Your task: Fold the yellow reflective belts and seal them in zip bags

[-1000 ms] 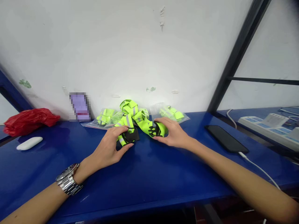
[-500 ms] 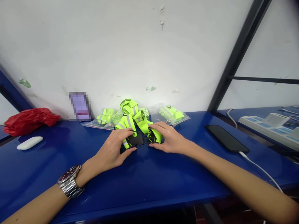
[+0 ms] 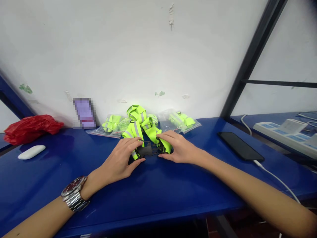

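A neon-yellow reflective strap [image 3: 140,127] with grey stripes lies bunched on the blue table, its two ends running toward me. My left hand [image 3: 123,153] grips the black socket half of a side-release buckle [image 3: 146,149] between thumb and fingers. Opposite it, my right hand [image 3: 174,145] pinches the black pronged half of the buckle [image 3: 159,148], partly covered by the fingers. The prongs sit at the mouth of the socket; how deep they reach I cannot tell. A steel watch [image 3: 75,192] is on my left wrist.
Clear plastic bags [image 3: 195,125] with folded yellow straps lie behind, against the wall. A red plastic bag [image 3: 33,128], a white case [image 3: 31,152] and a propped phone [image 3: 85,113] are on the left. At right lie a cabled phone [image 3: 240,146] and a power strip [image 3: 279,134].
The two buckle halves have come closer together, and the gap between them has narrowed. Both hands keep their grip and have barely moved.
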A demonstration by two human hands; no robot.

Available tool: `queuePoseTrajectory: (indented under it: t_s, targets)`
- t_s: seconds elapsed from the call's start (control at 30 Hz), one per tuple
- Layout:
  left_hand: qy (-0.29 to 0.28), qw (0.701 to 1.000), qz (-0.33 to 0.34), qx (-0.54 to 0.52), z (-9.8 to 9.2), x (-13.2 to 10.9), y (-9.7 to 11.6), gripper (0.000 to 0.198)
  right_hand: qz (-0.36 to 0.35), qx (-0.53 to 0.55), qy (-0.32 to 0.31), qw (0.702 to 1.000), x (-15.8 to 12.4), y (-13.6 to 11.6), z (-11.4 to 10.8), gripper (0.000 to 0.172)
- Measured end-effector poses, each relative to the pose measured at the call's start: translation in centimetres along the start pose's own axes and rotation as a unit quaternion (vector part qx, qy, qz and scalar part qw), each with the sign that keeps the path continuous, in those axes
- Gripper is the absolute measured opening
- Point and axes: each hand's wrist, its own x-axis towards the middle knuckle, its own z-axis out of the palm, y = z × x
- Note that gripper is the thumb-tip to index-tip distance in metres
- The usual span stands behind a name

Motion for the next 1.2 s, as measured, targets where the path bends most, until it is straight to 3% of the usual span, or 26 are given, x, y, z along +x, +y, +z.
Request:
queuePoseTrajectory:
  t_s: [0.13,0.3,0.4,0.57,0.67,0.77,0.83,0.9,0.97,1.03,1.2]
  targets:
    - [-0.017,1.000,0.011,0.014,0.2,-0.2,0.0,0.059,-0.015,-0.020,-0.020,0.999,0.0,-0.1,0.0,0.069]
    - [-0.045,0.998,0.019,0.029,0.4,-0.4,0.1,0.055,0.015,0.002,-0.056,0.998,0.2,-0.9,0.2,0.107]
    - [-0.059,0.998,0.028,0.023,0.5,-0.4,0.4,0.058,0.023,0.036,-0.065,0.997,0.4,-1.5,0.5,0.116]
    - [-0.048,0.999,0.024,0.006,0.5,0.1,0.6,0.063,0.019,0.048,-0.045,0.998,0.5,-1.7,0.7,0.101]
    - [0.010,0.999,0.025,0.037,0.1,0.5,1.2,0.064,0.042,0.059,-0.026,0.997,0.6,-1.6,0.6,0.087]
    - [0.073,0.993,0.078,0.049,-0.3,0.8,2.7,0.056,0.093,0.101,-0.003,0.991,0.8,-1.6,0.2,0.078]
    - [0.026,0.990,0.140,0.012,-0.4,1.2,4.0,0.046,0.138,0.134,0.017,0.981,1.0,-1.7,-0.1,0.071]
    - [-0.067,0.983,0.168,-0.015,-0.1,1.8,5.0,0.037,0.178,0.162,0.036,0.970,1.2,-2.0,-0.3,0.064]
    - [-0.129,0.981,0.144,-0.020,0.5,2.5,5.3,0.032,0.197,0.182,0.046,0.962,1.3,-2.3,-0.5,0.059]
    - [-0.145,0.985,0.090,-0.015,1.4,3.0,4.8,0.030,0.195,0.187,0.064,0.961,1.4,-2.5,-0.6,0.051]
    - [-0.075,0.987,-0.132,-0.048,2.6,3.1,1.8,0.020,0.181,0.160,0.117,0.963,1.4,-2.4,-0.8,0.040]
